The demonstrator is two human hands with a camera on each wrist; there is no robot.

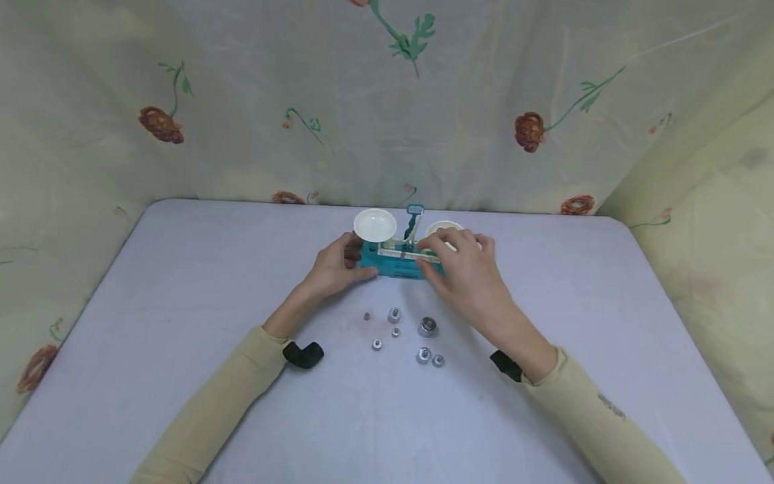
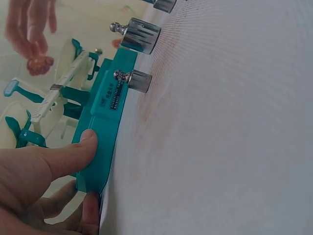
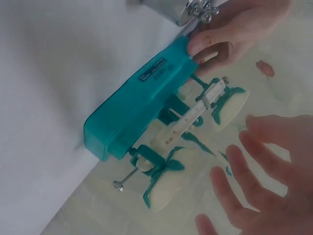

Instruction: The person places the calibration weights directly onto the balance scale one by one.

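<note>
A teal balance scale [image 1: 399, 267] with two white pans stands toward the back of the table. My left hand [image 1: 334, 269] grips the left end of its base; in the left wrist view the thumb [image 2: 88, 142] lies on the front face, other fingers behind and below. The left pan [image 1: 375, 225] shows whole, while the right pan [image 1: 444, 226] is partly covered by my right hand [image 1: 468, 272]. That hand hovers over the scale's right side, fingers loosely bent and spread. In the right wrist view its fingers [image 3: 237, 181] hold nothing and stay apart from the white beam [image 3: 186, 120].
Several knobbed metal weights stand before the scale, among them a large one [image 1: 427, 327], a medium one [image 1: 394, 315] and a tiny one [image 1: 367, 316]. Behind the table [image 1: 199, 302] hangs a flowered curtain [image 1: 351, 87].
</note>
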